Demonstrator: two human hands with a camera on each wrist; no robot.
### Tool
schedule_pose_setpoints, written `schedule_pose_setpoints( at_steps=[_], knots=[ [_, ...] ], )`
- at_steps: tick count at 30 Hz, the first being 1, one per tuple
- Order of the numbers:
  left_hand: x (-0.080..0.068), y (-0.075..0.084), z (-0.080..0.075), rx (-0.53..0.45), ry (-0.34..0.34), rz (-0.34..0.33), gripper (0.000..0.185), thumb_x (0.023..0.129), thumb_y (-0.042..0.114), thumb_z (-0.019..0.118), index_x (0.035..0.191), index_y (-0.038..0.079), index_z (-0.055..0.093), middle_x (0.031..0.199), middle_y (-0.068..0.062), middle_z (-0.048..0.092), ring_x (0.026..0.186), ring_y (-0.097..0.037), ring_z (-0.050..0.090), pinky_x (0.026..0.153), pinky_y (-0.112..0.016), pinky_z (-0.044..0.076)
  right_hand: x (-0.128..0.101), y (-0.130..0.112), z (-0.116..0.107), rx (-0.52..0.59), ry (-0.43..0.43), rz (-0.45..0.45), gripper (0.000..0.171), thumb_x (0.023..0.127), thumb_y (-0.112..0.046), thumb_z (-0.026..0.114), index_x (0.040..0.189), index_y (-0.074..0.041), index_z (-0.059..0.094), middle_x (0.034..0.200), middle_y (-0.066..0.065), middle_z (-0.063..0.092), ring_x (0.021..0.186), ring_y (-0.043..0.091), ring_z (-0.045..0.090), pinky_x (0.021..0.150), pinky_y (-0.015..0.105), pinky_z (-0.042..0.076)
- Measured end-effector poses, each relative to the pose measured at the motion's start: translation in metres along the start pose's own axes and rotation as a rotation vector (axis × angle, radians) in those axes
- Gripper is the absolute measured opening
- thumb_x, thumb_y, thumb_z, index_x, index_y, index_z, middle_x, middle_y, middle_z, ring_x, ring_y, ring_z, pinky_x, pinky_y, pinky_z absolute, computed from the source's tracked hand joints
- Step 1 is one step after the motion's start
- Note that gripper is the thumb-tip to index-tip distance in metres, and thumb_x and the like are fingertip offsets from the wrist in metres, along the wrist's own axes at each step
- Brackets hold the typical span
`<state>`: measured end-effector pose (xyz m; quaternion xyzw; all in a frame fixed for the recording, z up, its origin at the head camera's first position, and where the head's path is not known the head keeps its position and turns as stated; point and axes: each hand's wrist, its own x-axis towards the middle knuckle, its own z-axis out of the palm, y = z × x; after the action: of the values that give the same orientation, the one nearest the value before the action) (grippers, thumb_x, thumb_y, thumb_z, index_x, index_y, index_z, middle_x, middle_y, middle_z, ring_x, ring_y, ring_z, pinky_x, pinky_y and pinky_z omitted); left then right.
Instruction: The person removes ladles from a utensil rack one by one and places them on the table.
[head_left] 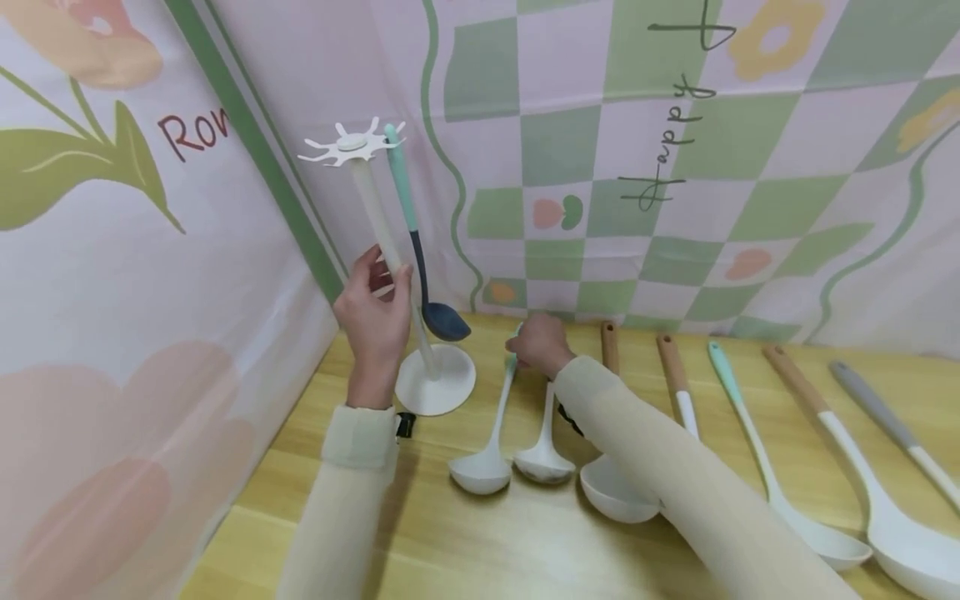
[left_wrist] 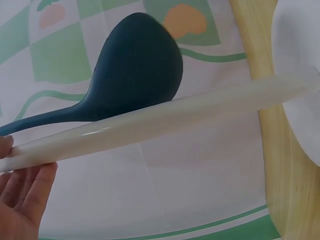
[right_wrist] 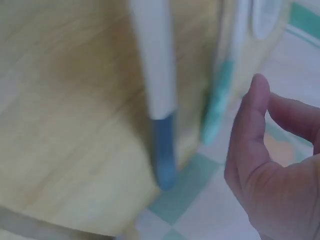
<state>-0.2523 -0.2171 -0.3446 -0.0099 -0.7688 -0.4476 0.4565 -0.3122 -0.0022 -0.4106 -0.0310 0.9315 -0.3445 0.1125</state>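
My left hand (head_left: 375,312) grips the white pole of a utensil stand (head_left: 437,379), thumb on one side and fingers round the other. From the stand's spoked top hangs a ladle (head_left: 446,321) with a mint handle and dark blue bowl; that bowl (left_wrist: 135,65) lies beside the pole in the left wrist view. My right hand (head_left: 543,343) hovers over the handle ends of a white ladle with a mint handle (head_left: 483,471) and a second white ladle (head_left: 545,465). In the right wrist view, its bent thumb and fingers hold nothing, beside the mint handle (right_wrist: 217,105) and a blue-grey handle (right_wrist: 165,152).
To the right lie more ladles in a row on the wooden table (head_left: 420,533): a wide white one (head_left: 611,492), partly under my right sleeve, a mint-handled one (head_left: 750,425), a brown-handled one (head_left: 840,433) and a grey-handled one (head_left: 877,404). A patterned cloth (head_left: 562,142) hangs behind.
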Motion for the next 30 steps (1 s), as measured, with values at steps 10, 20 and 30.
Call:
schedule_pose_setpoints(
  at_steps=[10, 20, 30],
  knots=[
    [0.008, 0.008, -0.003, 0.042, 0.038, 0.004, 0.039, 0.094, 0.021, 0.081, 0.123, -0.003, 0.069, 0.113, -0.021, 0.076, 0.094, -0.032, 0.078, 0.077, -0.043, 0.068, -0.021, -0.078, -0.017, 0.299, 0.093, -0.415, 0.034, 0.106, -0.022, 0.065, 0.133, -0.002, 0.066, 0.126, 0.016, 0.072, 0.112, 0.028, 0.071, 0.098, 0.039, 0.06],
    [0.026, 0.013, -0.01, -0.003, 0.037, 0.091, 0.04, 0.094, 0.019, 0.081, 0.126, -0.002, 0.07, 0.111, -0.021, 0.077, 0.091, -0.033, 0.079, 0.074, -0.047, 0.067, -0.035, -0.148, -0.043, 0.438, 0.103, -0.641, 0.05, 0.107, -0.016, 0.062, 0.155, -0.01, 0.049, 0.141, 0.014, 0.069, 0.13, 0.028, 0.066, 0.112, 0.043, 0.054],
    [0.026, 0.013, -0.011, 0.011, 0.006, 0.091, 0.037, 0.098, 0.021, 0.076, 0.126, -0.002, 0.068, 0.107, -0.022, 0.076, 0.089, -0.034, 0.078, 0.073, -0.047, 0.067, -0.032, -0.157, -0.051, 0.46, 0.131, -0.649, 0.041, 0.106, -0.008, 0.061, 0.147, -0.004, 0.057, 0.128, 0.016, 0.072, 0.114, 0.027, 0.071, 0.099, 0.037, 0.061]
  ],
)
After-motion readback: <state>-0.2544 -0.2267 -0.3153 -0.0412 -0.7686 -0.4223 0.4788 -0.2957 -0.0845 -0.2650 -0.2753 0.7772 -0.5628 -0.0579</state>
